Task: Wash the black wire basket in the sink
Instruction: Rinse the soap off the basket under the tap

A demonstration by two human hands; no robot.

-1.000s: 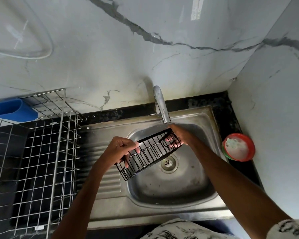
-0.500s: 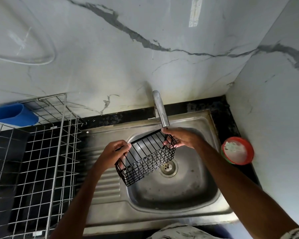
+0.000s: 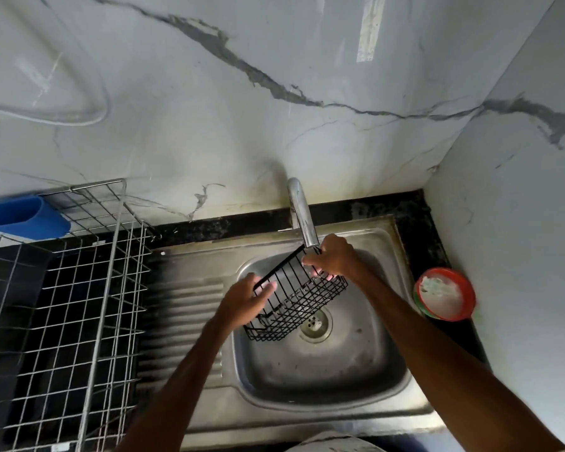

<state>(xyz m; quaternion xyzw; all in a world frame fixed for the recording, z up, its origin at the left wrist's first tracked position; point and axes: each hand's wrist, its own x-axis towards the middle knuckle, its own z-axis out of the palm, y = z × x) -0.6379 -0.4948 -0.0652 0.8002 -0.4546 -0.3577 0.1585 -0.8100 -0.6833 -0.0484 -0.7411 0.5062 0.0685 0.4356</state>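
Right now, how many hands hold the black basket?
2. The left hand grips the basket at its left end; the right hand, its far end under the tap.

At the centre of the frame a black wire basket (image 3: 296, 303) is held tilted over the steel sink (image 3: 323, 380), just below the tap spout (image 3: 302, 213). The left hand (image 3: 243, 303) grips its near-left end and the right hand (image 3: 335, 257) curls over its upper-right rim. A silver wire rack (image 3: 79, 308) with a blue holder (image 3: 23, 216) fills the left side, and a red-rimmed bowl (image 3: 446, 294) sits at the right.
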